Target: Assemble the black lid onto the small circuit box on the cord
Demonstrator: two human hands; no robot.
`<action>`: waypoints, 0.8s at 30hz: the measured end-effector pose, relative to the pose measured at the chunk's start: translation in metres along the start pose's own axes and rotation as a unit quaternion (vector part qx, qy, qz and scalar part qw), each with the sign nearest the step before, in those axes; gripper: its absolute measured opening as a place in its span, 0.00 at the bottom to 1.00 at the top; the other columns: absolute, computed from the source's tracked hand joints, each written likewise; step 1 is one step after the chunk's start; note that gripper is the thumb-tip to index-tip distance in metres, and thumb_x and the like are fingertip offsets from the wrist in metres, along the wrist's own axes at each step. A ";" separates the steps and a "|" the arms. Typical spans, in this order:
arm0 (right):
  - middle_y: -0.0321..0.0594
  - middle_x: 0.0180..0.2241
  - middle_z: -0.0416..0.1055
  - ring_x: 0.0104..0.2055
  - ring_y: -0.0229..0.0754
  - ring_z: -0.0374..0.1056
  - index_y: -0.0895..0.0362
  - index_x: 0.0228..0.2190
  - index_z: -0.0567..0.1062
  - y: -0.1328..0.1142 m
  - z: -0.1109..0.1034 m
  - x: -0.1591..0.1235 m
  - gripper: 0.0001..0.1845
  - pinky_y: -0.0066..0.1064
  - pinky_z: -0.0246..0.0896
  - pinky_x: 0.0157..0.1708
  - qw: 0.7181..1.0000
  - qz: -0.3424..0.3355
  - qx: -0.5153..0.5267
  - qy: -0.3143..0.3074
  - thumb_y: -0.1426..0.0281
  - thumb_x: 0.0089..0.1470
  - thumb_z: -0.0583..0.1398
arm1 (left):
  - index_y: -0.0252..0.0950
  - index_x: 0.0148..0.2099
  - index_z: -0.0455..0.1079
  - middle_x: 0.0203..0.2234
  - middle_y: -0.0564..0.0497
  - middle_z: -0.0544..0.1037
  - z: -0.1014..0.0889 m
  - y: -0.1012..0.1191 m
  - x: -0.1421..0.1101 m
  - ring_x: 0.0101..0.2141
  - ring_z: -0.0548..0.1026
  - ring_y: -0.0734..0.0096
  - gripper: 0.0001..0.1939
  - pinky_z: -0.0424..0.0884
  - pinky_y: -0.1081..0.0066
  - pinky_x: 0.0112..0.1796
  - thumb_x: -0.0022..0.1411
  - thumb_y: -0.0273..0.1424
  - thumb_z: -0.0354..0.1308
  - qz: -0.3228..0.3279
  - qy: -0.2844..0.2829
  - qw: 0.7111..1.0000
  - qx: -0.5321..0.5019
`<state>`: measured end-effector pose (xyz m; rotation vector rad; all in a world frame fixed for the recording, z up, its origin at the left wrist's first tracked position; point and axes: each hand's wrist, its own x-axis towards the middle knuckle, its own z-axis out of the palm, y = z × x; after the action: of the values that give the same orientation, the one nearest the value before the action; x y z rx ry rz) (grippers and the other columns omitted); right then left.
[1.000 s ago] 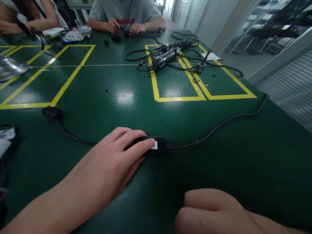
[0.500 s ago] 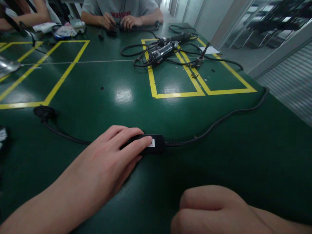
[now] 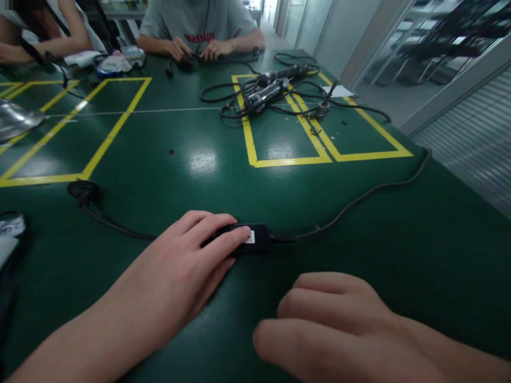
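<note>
A black power adapter [image 3: 261, 238] with a white label lies on the green table in front of me. My left hand [image 3: 195, 250] rests over its left part, fingers around it and one fingertip on the label. From the adapter's left side a black cord leads to a dark plug [image 3: 83, 190]. A second cord [image 3: 343, 214] with a ribbed end leaves on the right and curves to the table's right edge. Nearer to me, right of centre, my right hand [image 3: 327, 324] is curled up apart from the adapter. The inside of its fingers is hidden.
Black cylindrical tools [image 3: 265, 94] with coiled cables lie across yellow tape outlines [image 3: 293, 160]. Across the table a person's hands [image 3: 195, 50] hold a dark item; another person sits at the far left. A dark pouch-like item [image 3: 11, 234] is at the left edge.
My right hand has come up and left, closer to the adapter. My left hand stays on the adapter. The view has tilted slightly, so the background sits lower.
</note>
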<state>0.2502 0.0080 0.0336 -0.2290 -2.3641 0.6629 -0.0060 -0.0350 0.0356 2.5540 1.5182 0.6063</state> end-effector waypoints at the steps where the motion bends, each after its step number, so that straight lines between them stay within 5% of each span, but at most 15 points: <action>1: 0.29 0.24 0.75 0.21 0.37 0.65 0.50 0.44 0.78 0.002 0.003 0.003 0.04 0.31 0.66 0.24 1.000 -0.014 -0.014 0.017 0.64 0.72 0.63 | 0.39 0.67 0.75 0.59 0.42 0.81 0.001 -0.001 0.000 0.56 0.78 0.55 0.19 0.80 0.54 0.56 0.80 0.28 0.54 0.003 0.003 1.000 -0.001; 6: 0.44 0.39 0.83 0.35 0.44 0.76 0.59 0.50 0.79 0.011 -0.001 0.019 0.12 0.39 0.71 0.35 0.995 -0.031 -0.093 0.001 0.73 0.69 0.59 | 0.37 0.66 0.75 0.58 0.41 0.82 0.003 -0.001 0.002 0.55 0.78 0.55 0.18 0.80 0.54 0.56 0.81 0.28 0.53 0.005 0.002 1.000 -0.008; 13: 0.55 0.56 0.78 0.55 0.60 0.75 0.54 0.63 0.71 0.040 -0.004 0.017 0.29 0.56 0.74 0.53 0.983 0.145 -0.112 -0.030 0.65 0.63 0.66 | 0.39 0.68 0.72 0.58 0.42 0.81 0.008 -0.004 0.001 0.55 0.77 0.55 0.18 0.79 0.54 0.57 0.81 0.29 0.54 -0.009 -0.005 1.000 -0.025; 19: 0.51 0.51 0.79 0.51 0.58 0.74 0.54 0.62 0.71 0.056 -0.004 0.020 0.31 0.54 0.71 0.50 0.975 0.195 -0.079 -0.072 0.62 0.60 0.71 | 0.44 0.78 0.61 0.61 0.43 0.80 0.014 -0.007 -0.002 0.58 0.77 0.55 0.28 0.78 0.53 0.59 0.81 0.29 0.54 -0.027 0.006 0.998 -0.062; 24: 0.48 0.48 0.78 0.49 0.56 0.75 0.53 0.61 0.70 0.059 -0.004 0.019 0.30 0.51 0.70 0.48 0.973 0.203 -0.080 -0.076 0.63 0.61 0.70 | 0.41 0.76 0.63 0.62 0.41 0.79 0.011 -0.005 0.000 0.59 0.76 0.55 0.26 0.79 0.53 0.60 0.80 0.28 0.55 -0.045 -0.015 0.995 -0.084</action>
<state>0.2373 0.0667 0.0161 -0.7744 -2.5433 0.6958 -0.0062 -0.0310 0.0243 2.3463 1.4956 0.6521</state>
